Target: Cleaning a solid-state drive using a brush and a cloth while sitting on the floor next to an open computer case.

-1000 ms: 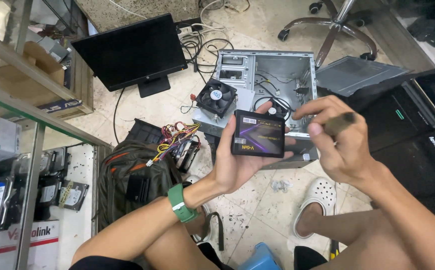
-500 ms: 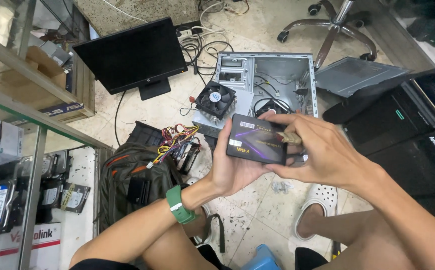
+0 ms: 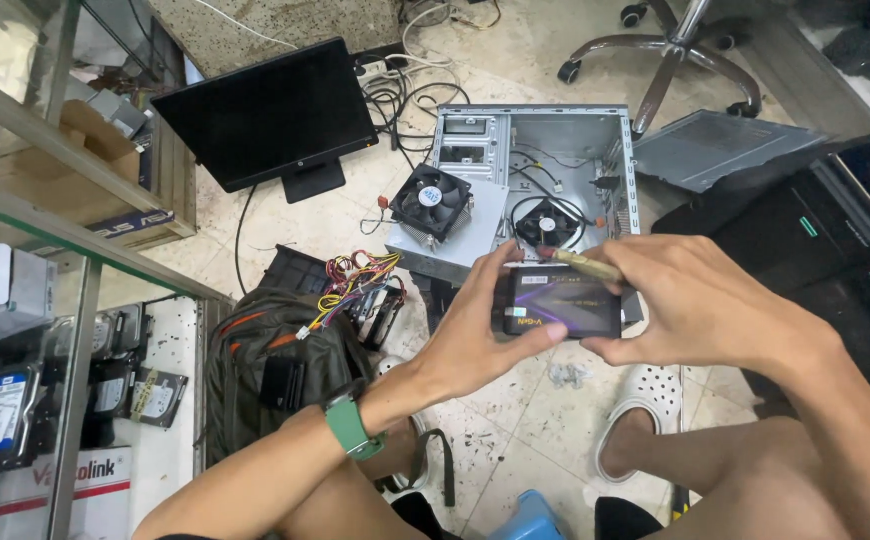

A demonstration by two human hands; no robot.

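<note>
The right hand (image 3: 700, 305) covers the 3 o'clock end of the small black drive (image 3: 560, 305), and the left hand (image 3: 475, 335) hides its 9 o'clock edge, so neither short end can be seen. The yellowish tool (image 3: 585, 264) runs into the right fist, which hides most of it, and its tip at 12 o'clock of the drive is too small to tell apart. The office chair (image 3: 670, 50) is cut off at the frame's 12 o'clock edge, and the black computer tower (image 3: 835, 250) at its 3 o'clock edge.
</note>
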